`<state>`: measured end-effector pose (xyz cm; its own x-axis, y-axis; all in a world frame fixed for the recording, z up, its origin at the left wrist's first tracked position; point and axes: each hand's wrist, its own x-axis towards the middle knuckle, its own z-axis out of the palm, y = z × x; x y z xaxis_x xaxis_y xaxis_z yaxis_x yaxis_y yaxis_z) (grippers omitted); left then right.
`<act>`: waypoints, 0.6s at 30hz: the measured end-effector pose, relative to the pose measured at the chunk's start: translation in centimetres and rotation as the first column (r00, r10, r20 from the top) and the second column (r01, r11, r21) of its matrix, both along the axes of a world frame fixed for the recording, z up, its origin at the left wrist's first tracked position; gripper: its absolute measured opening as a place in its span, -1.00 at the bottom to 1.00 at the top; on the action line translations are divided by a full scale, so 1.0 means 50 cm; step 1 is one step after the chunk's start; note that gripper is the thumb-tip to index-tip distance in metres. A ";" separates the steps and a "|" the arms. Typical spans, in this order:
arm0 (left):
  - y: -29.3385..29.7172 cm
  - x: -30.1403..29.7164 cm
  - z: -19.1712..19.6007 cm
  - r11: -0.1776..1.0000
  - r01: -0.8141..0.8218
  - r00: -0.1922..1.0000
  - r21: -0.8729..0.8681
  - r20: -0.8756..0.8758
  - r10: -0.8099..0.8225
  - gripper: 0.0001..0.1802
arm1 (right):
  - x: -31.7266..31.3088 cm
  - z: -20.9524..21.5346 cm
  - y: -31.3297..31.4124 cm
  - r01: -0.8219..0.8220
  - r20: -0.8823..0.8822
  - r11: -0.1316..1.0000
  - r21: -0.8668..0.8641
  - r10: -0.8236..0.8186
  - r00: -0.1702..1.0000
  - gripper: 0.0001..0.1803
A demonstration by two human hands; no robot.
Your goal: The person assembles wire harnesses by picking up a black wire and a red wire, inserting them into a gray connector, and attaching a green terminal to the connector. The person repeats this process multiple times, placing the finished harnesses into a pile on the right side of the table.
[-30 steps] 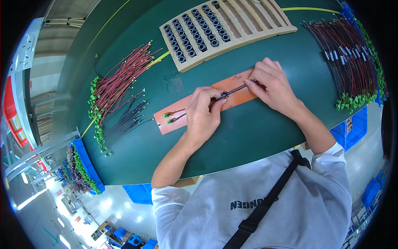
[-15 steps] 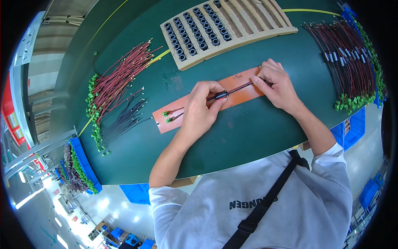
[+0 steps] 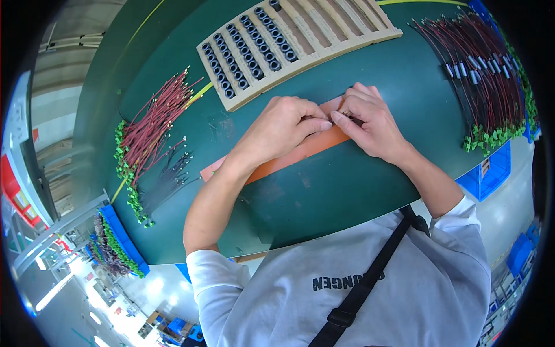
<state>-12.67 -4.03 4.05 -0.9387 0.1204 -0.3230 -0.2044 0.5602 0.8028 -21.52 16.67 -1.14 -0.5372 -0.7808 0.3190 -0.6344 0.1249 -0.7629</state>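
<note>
Both hands meet over the orange strip [image 3: 300,151], left hand [image 3: 283,127] and right hand [image 3: 370,118] pinching a thin wire [image 3: 341,114] between fingertips, steadying it there.

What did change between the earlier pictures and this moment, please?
The left hand slid right along the orange strip until its fingertips met the right hand; the dark wire seen earlier between them is now hidden. The wooden tray and the red wire bundles stayed where they were.
</note>
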 end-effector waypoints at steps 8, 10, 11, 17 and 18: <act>0.022 0.001 -0.019 0.978 -0.173 0.985 0.118 0.041 0.169 -0.89 | -0.006 0.015 -0.002 0.072 0.124 0.997 -0.019 -0.069 0.990 -0.76; 0.023 0.005 -0.025 0.971 -0.177 0.984 0.160 0.016 0.177 -0.88 | 0.000 0.017 -0.006 0.095 0.125 0.995 -0.021 -0.092 0.988 -0.71; 0.024 0.009 -0.029 0.971 -0.167 0.985 0.172 -0.023 0.173 -0.88 | -0.001 0.019 -0.006 0.145 0.199 0.989 -0.018 -0.138 0.970 -0.69; 0.016 0.014 -0.026 0.947 -0.176 0.984 0.270 0.024 0.176 -0.84 | 0.001 0.007 -0.002 0.374 0.511 0.922 -0.101 -0.275 0.815 -0.67; 0.018 0.015 -0.025 0.949 -0.174 0.984 0.262 0.015 0.177 -0.84 | -0.016 0.010 0.002 0.404 0.603 0.901 -0.156 -0.237 0.762 -0.68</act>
